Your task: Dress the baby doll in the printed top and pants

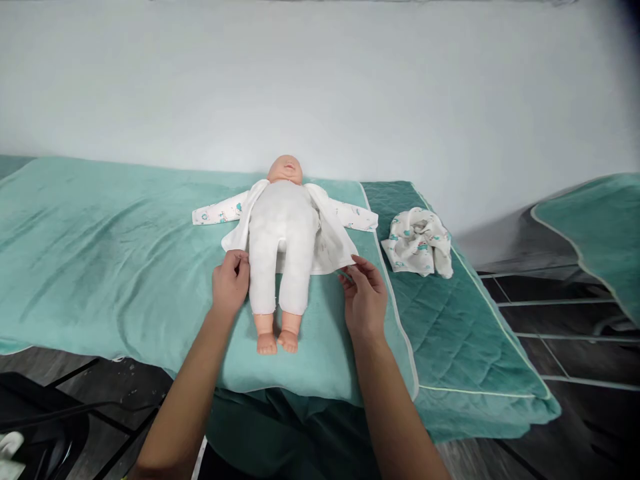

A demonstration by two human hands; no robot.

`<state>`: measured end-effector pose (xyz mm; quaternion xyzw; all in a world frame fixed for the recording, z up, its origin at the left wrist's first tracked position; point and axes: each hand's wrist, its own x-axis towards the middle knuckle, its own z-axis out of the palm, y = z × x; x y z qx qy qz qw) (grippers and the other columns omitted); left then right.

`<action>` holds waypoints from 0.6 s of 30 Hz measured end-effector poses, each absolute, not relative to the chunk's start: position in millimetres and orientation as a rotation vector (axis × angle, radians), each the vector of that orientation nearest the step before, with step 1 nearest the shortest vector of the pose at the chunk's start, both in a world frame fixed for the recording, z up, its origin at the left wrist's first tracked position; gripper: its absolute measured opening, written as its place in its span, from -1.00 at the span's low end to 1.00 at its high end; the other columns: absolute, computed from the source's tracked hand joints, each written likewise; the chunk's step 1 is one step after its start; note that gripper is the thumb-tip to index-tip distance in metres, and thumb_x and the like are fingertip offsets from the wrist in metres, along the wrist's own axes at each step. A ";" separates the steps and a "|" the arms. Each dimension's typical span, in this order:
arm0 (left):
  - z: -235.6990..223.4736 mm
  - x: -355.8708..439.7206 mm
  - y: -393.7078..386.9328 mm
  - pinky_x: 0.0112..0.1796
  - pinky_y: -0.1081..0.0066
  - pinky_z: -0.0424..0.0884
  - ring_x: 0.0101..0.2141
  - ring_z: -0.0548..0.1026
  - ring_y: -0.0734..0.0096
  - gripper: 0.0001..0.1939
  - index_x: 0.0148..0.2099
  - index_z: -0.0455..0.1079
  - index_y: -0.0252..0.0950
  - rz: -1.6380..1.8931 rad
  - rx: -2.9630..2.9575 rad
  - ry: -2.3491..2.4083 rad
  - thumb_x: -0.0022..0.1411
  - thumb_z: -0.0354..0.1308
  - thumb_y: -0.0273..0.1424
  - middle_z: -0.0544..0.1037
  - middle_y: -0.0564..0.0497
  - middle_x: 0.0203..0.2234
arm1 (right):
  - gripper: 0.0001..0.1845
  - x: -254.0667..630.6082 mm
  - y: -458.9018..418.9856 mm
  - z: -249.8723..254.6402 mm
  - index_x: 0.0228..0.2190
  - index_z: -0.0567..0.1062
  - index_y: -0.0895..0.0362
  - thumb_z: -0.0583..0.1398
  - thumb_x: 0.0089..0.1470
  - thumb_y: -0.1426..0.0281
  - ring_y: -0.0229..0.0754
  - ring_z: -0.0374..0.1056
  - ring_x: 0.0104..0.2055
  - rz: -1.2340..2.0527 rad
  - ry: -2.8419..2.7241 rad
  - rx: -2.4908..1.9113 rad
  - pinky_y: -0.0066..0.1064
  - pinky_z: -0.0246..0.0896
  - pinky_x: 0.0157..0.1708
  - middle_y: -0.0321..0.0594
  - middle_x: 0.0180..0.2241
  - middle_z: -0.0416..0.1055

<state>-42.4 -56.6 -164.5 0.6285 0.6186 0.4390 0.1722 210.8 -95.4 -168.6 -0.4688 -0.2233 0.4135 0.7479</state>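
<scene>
A baby doll (281, 227) with a white cloth body lies on its back, head toward the wall and feet toward me. Under and around it is a white patterned baby shirt (334, 243), its front spread apart and its sleeves stretched out to both sides. My left hand (231, 280) is closed at the shirt's lower left edge, beside the doll's leg. With thumb and fingers pinched, my right hand (366, 293) holds the shirt's lower right corner. The left fingertips are partly hidden.
A crumpled patterned baby garment (419, 243) lies to the right on a dark green quilted cover (450, 333). Beneath the doll is a light green blanket (150, 267). A black chair (40, 427) stands at lower left, and a metal frame (560, 303) is at right.
</scene>
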 end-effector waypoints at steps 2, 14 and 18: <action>-164.2 -42.9 -55.9 -0.45 0.44 0.16 -0.60 0.34 0.45 -0.83 -0.14 0.45 -0.21 1.248 1.777 1.743 0.35 0.04 -0.35 0.43 0.17 -0.64 | -0.60 216.8 -105.8 -167.2 -0.15 0.58 0.04 0.43 -0.08 0.28 -0.19 0.47 -0.16 1.029 -0.562 -1.055 -0.35 0.41 -0.20 -0.27 -0.20 0.52; -166.6 -45.6 -80.9 -0.18 0.34 0.40 -0.23 0.52 0.32 -0.85 -0.10 0.46 -0.23 1.499 1.929 1.532 0.39 0.08 -0.35 0.59 -0.03 -0.26 | -0.46 366.0 -82.2 -183.3 0.13 0.39 0.17 0.19 0.11 0.33 0.21 -0.06 0.42 -0.255 -1.556 -1.965 0.23 -0.16 0.34 0.13 0.34 0.15; -169.3 -51.9 -118.9 0.15 0.08 0.36 0.14 0.43 0.17 -0.75 0.09 0.40 -0.18 1.394 2.271 1.157 0.41 0.10 -0.30 0.52 -0.15 0.08 | -0.41 388.9 -74.8 -196.6 0.18 0.37 0.14 0.19 0.16 0.21 0.29 -0.04 0.41 -0.302 -1.476 -2.130 0.30 -0.11 0.29 0.13 0.38 0.08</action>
